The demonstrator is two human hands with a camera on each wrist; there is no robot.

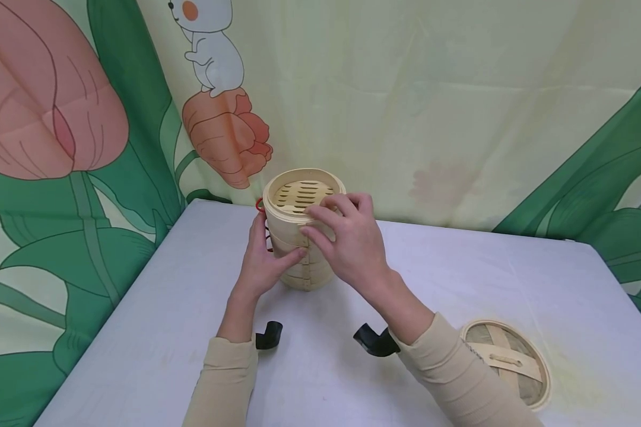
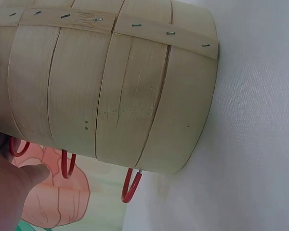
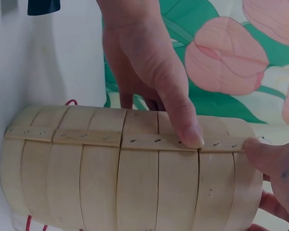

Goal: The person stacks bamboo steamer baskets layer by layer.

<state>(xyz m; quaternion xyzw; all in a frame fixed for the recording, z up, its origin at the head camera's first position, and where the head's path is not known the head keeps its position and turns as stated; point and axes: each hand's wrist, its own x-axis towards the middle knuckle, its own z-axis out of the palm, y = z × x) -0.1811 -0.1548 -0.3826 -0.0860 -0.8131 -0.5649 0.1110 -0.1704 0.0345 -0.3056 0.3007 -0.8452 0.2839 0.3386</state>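
Observation:
A tall stack of round bamboo steamer baskets (image 1: 320, 273) stands upright on the table, its slatted top tier (image 1: 305, 196) uncovered. My left hand (image 1: 259, 261) grips the stack from the left, thumb lying across the front near a seam between tiers. At the near right rim of the top tier, my right hand (image 1: 355, 249) pinches the edge, thumb outside and fingertips over the rim. The right wrist view shows both thumbs on the stapled strip (image 3: 154, 142). Red loops (image 2: 131, 186) stick out from the stack's side in the left wrist view.
A round bamboo lid (image 1: 507, 359) with a strap handle lies at the right front, partly behind the right sleeve. Black curved pieces (image 1: 269, 335) show beside both wrists. Behind the white table (image 1: 310, 379) hangs a printed curtain (image 1: 459, 118).

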